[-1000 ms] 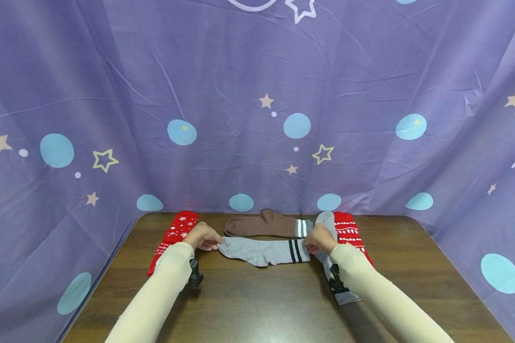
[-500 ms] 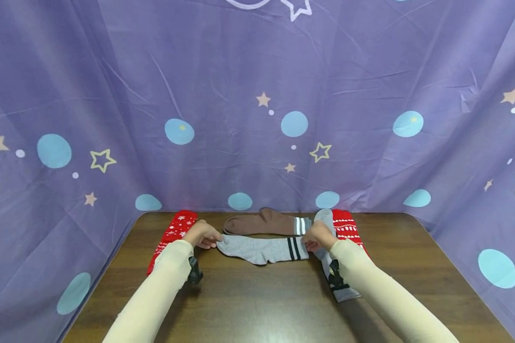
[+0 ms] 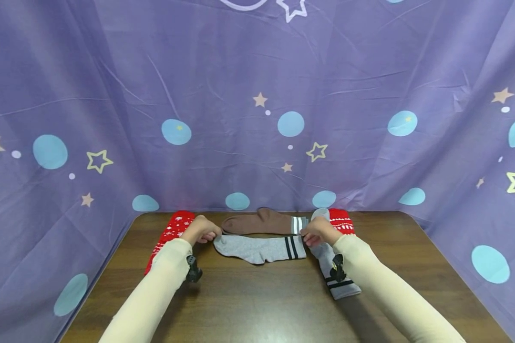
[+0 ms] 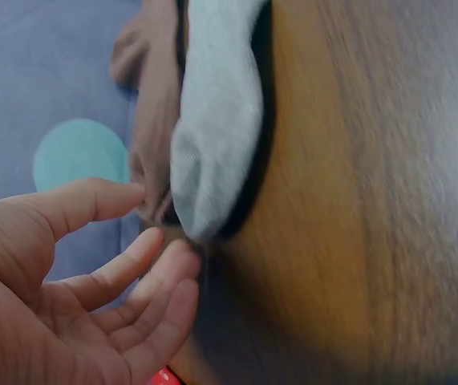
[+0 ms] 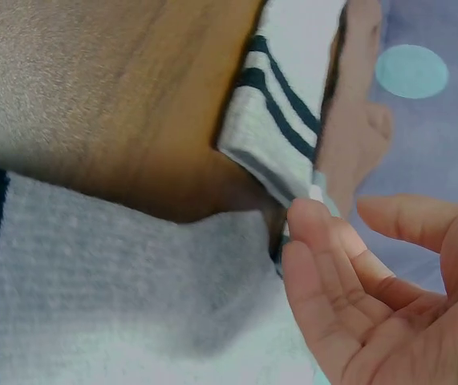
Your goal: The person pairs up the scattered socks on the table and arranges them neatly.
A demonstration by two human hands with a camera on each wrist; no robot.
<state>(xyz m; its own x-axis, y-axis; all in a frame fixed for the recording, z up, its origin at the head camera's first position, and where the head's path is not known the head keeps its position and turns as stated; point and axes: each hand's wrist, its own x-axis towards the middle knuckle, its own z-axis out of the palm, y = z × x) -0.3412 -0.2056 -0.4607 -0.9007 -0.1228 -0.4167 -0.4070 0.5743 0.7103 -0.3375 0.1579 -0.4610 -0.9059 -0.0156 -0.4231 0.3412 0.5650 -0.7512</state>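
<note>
A grey sock (image 3: 249, 248) with two black cuff stripes lies flat across the table, toe to the left. Just behind it lies a brown sock (image 3: 257, 223) with white cuff stripes. My left hand (image 3: 203, 230) is at the toe ends; in the left wrist view its thumb and fingers stand apart beside the brown toe, and I cannot tell whether they touch it. By the cuffs, my right hand (image 3: 319, 232) has its thumb and fingers spread with nothing between them. Beneath the right hand and wrist lies a second grey sock (image 3: 326, 259), partly hidden.
A red patterned sock (image 3: 173, 228) lies at the table's left edge, partly behind the left arm. Another red sock (image 3: 342, 220) sits at the back right, partly covered by the right arm. A purple curtain (image 3: 240, 143) hangs along the table's back and sides.
Both hands have let go of the ends of the striped grey sock and shifted slightly back, toward the brown sock's ends. The grey sock stays flat. The head view has turned slightly right.
</note>
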